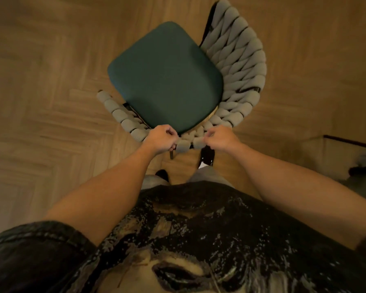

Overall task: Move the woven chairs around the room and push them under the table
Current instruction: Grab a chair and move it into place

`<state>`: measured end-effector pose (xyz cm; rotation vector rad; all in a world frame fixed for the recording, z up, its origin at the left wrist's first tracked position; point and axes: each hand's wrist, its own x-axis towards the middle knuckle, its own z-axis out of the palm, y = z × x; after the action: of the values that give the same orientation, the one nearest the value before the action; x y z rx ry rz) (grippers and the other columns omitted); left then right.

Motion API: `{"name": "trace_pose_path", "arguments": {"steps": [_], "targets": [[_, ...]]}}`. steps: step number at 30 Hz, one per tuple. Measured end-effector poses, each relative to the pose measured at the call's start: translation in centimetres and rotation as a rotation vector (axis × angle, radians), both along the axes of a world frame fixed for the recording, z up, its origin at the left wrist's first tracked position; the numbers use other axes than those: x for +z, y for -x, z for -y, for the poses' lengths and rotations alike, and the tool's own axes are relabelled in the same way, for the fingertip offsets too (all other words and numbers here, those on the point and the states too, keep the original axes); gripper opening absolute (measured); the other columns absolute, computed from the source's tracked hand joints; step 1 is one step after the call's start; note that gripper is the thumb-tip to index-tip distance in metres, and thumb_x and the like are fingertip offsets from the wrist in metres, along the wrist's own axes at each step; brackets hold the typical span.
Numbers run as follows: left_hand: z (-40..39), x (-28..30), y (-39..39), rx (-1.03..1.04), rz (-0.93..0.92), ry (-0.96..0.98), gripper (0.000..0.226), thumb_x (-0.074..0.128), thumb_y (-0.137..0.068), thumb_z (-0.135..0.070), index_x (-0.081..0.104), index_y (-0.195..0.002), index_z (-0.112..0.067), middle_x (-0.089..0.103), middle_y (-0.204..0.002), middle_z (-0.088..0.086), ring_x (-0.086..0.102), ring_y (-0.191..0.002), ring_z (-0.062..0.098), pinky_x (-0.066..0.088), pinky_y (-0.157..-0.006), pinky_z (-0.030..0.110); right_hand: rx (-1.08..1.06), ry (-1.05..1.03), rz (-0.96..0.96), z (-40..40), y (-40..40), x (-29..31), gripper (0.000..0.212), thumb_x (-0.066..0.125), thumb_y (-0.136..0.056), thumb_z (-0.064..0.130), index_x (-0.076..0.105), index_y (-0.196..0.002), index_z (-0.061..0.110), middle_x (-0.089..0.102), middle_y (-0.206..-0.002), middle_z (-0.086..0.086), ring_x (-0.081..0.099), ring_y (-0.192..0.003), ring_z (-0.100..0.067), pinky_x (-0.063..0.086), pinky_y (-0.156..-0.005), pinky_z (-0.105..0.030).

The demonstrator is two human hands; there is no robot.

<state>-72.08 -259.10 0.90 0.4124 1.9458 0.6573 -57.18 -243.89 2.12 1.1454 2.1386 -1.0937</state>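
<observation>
Our left hand (162, 138) curls around the thick grey braid at the back rim of the woven chair (167, 77), which stands on the wood floor (40, 81) just ahead of us; no table is in view. Our right hand (221, 138) pinches the same padded braid just beside it. We judge the braid soft and yielding over a stiff frame, the chair light enough to drag, so the top rail is the place to hold.

Woven chair (239, 66): backrest of thick pale grey cords in a braided, overlapping weave on a black frame; seat cushion (165, 75) plain dark teal-green, no pattern. Floor (40, 85): warm light-brown wood laid in herringbone. Person's shirt (209, 240): black with a mottled tan-and-white print; trousers (207, 176) light grey, shoe (207, 156) black.
</observation>
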Motion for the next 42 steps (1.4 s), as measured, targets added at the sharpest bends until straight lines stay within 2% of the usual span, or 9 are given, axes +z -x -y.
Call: {"name": "trace_pose_path", "arguments": {"steps": [2, 5, 8, 11, 15, 21, 25, 33, 42], "targets": [[-1.8, -0.9, 0.3, -0.005, -0.075, 0.035, 0.010, 0.058, -0.094, -0.014, 0.066, -0.096, -0.008, 0.073, -0.084, 0.009, 0.070, -0.084, 0.027, 0.060, -0.081, 0.044, 0.084, -0.008, -0.015, -2.8, 1.1, -0.3, 0.016, 0.061, -0.094, 0.020, 0.076, -0.096, 0.014, 0.069, -0.100, 0.000, 0.064, -0.102, -0.018, 0.048, -0.077, -0.030], [-4.4, -1.6, -0.2, -0.019, -0.115, 0.111, 0.012, 0.060, -0.094, -0.018, 0.067, -0.101, -0.011, 0.071, -0.089, 0.003, 0.067, -0.091, 0.023, 0.056, -0.077, 0.036, 0.306, -0.047, 0.022, -7.3, 2.3, -1.5, 0.014, 0.060, -0.093, 0.027, 0.071, -0.091, 0.019, 0.067, -0.098, -0.001, 0.060, -0.105, -0.023, 0.043, -0.075, -0.030], [-6.2, -2.5, -1.2, -0.063, -0.096, 0.205, 0.017, 0.064, -0.093, -0.024, 0.065, -0.108, -0.015, 0.069, -0.101, 0.003, 0.063, -0.096, 0.020, 0.051, -0.076, 0.031, 0.578, -0.060, 0.102, -11.1, 2.8, -2.4, 0.028, 0.067, -0.089, 0.042, 0.066, -0.109, 0.022, 0.066, -0.109, -0.004, 0.055, -0.114, -0.028, 0.046, -0.080, -0.033], [-7.2, -3.6, -2.3, -0.269, -0.043, 0.321, 0.047, 0.071, -0.087, -0.034, 0.056, -0.128, -0.019, 0.065, -0.110, 0.004, 0.059, -0.096, 0.018, 0.051, -0.078, 0.032, 0.786, -0.058, 0.193, -14.2, 3.0, -2.7, 0.058, 0.071, -0.087, 0.052, 0.054, -0.136, 0.026, 0.060, -0.131, -0.004, 0.054, -0.121, -0.027, 0.049, -0.094, -0.041], [-8.4, -4.9, -3.9, -0.508, 0.001, 0.474, 0.090, 0.073, -0.075, -0.058, 0.035, -0.152, -0.031, 0.046, -0.150, 0.006, 0.044, -0.135, 0.031, 0.041, -0.110, 0.049, 1.048, -0.139, 0.339, -17.7, 3.7, -3.6, 0.082, 0.078, -0.076, 0.060, 0.041, -0.145, 0.035, 0.057, -0.139, -0.004, 0.052, -0.128, -0.031, 0.043, -0.105, -0.050], [-8.6, -6.2, -4.8, -0.724, -0.084, 0.558, 0.096, 0.075, -0.079, -0.052, 0.021, -0.156, -0.039, 0.038, -0.155, 0.004, 0.040, -0.138, 0.034, 0.036, -0.113, 0.051, 1.335, -0.216, 0.466, -21.1, 3.8, -5.0, 0.088, 0.083, -0.078, 0.038, 0.035, -0.152, 0.032, 0.058, -0.135, -0.003, 0.054, -0.124, -0.028, 0.044, -0.105, -0.046], [-9.0, -5.7, -4.7, -0.737, -0.115, 0.564, 0.082, 0.069, -0.089, -0.037, 0.022, -0.156, -0.040, 0.039, -0.154, 0.005, 0.041, -0.137, 0.034, 0.039, -0.110, 0.049, 1.394, -0.264, 0.459, -21.6, 3.7, -5.9, 0.086, 0.076, -0.082, 0.014, 0.033, -0.153, 0.034, 0.057, -0.136, -0.005, 0.052, -0.127, -0.029, 0.043, -0.105, -0.044], [-8.5, -4.8, -3.8, -0.781, -0.134, 0.567, 0.077, 0.066, -0.092, -0.030, 0.024, -0.155, -0.041, 0.044, -0.150, 0.004, 0.047, -0.133, 0.032, 0.044, -0.103, 0.050, 1.384, -0.267, 0.467, -20.5, 3.6, -6.2, 0.092, 0.068, -0.088, 0.008, 0.021, -0.160, 0.038, 0.054, -0.144, -0.005, 0.048, -0.134, -0.030, 0.034, -0.113, -0.051], [-5.6, -3.9, 1.6, -0.937, -0.233, 0.539, 0.079, 0.069, -0.088, -0.027, 0.028, -0.152, -0.045, 0.053, -0.139, 0.001, 0.054, -0.122, 0.028, 0.049, -0.094, 0.046, 1.227, -0.259, 0.472, -16.0, 4.7, -4.6, 0.085, 0.063, -0.094, 0.008, 0.020, -0.160, 0.039, 0.053, -0.144, -0.006, 0.050, -0.131, -0.029, 0.042, -0.101, -0.044]]}}
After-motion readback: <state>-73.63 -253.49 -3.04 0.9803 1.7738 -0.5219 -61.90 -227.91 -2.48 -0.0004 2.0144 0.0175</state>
